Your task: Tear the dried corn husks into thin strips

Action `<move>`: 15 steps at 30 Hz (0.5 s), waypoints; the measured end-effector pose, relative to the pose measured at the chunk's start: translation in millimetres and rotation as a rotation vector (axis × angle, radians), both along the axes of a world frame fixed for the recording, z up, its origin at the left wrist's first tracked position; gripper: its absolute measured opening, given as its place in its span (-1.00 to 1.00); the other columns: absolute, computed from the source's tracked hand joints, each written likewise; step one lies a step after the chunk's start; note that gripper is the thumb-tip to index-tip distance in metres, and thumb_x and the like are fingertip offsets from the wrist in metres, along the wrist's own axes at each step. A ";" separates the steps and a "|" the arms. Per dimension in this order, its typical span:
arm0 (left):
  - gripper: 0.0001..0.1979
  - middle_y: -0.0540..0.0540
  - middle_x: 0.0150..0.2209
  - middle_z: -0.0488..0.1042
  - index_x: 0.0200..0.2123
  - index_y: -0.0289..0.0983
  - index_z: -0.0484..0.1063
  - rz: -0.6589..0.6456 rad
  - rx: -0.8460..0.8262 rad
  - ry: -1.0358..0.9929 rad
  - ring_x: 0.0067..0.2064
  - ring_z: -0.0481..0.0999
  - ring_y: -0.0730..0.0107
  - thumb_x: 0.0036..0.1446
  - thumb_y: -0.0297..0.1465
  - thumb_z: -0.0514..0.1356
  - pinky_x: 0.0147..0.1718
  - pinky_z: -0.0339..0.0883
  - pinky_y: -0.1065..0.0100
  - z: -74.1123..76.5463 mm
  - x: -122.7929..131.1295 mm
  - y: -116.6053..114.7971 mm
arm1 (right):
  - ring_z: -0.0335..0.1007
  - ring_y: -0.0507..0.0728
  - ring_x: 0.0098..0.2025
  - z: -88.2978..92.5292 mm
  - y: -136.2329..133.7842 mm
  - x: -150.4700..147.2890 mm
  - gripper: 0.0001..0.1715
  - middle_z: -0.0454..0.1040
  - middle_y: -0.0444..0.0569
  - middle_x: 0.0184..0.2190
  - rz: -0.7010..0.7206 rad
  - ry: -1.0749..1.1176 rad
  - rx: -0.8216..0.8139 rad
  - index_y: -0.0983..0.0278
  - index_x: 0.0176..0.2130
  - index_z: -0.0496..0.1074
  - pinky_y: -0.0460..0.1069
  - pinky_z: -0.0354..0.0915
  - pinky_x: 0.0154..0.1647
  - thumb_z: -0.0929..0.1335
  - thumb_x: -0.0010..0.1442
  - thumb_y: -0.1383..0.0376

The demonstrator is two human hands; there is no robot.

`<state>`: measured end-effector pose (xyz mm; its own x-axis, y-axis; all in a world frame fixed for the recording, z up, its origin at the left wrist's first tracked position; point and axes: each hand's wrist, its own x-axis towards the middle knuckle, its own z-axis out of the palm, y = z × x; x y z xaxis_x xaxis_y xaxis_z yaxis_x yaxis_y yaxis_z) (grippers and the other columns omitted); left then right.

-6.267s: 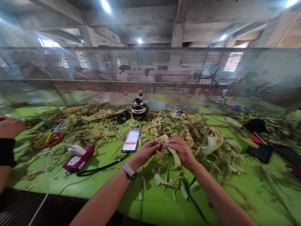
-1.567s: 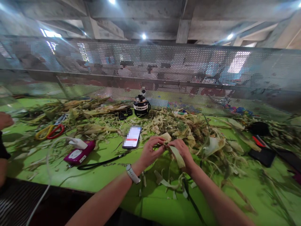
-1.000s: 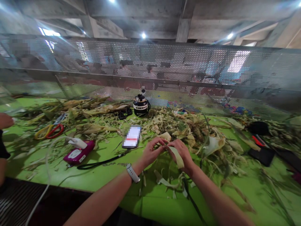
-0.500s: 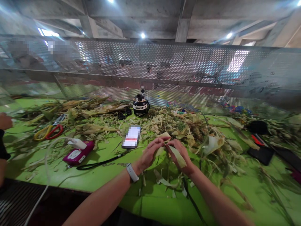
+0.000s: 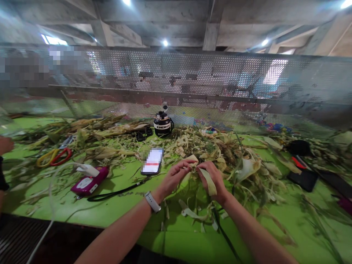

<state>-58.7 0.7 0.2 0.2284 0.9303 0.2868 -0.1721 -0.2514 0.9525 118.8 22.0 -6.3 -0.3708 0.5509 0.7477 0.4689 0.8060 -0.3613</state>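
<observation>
L hand (image 5: pixel 175 178) & R hand (image 5: pixel 213 180) pinch-tight on husk (image 5: pixel 209 182), watch (image 5: pixel 152 202) w/o visible dark end, unlike prev

A: What kind of site?

B: Workshop, looks like. Bare concrete beams (image 5: pixel 210 35), bright ceiling lamps (image 5: pixel 165 43), long green bench (image 5: pixel 110 211) with a perforated metal divider (image 5: pixel 209 68) along the back.

A: Anyone else there?

B: Yep. Co-worker's hand (image 5: pixel 5 145) at the left edge, blurred figures (image 5: pixel 143 84) past the divider (mesh eats most detail), more green surface (image 5: pixel 110 106) showing through its holes. Bench is strewn with husks (image 5: pixel 249 168) and scraps (image 5: pixel 189 141), scissors (image 5: pixel 55 158) lying among them.
</observation>
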 end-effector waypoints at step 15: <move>-0.79 -0.18 -0.12 0.48 -0.42 -0.28 0.36 0.090 0.110 0.083 -0.04 0.43 0.19 -0.01 -0.26 0.25 -0.05 0.24 0.20 -4.5 -3.0 5.1 | 0.30 0.11 -0.33 2.5 0.2 -0.7 -0.85 0.43 -0.04 -0.42 0.025 -0.089 0.077 0.23 -0.26 0.38 -0.01 0.24 -0.31 0.23 0.24 0.34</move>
<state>-61.7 5.8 -4.3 0.1726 0.9122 0.3715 -0.0664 -0.3655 0.9284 118.1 22.2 -3.8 -0.4505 0.4830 0.7508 0.4759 0.8415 -0.2559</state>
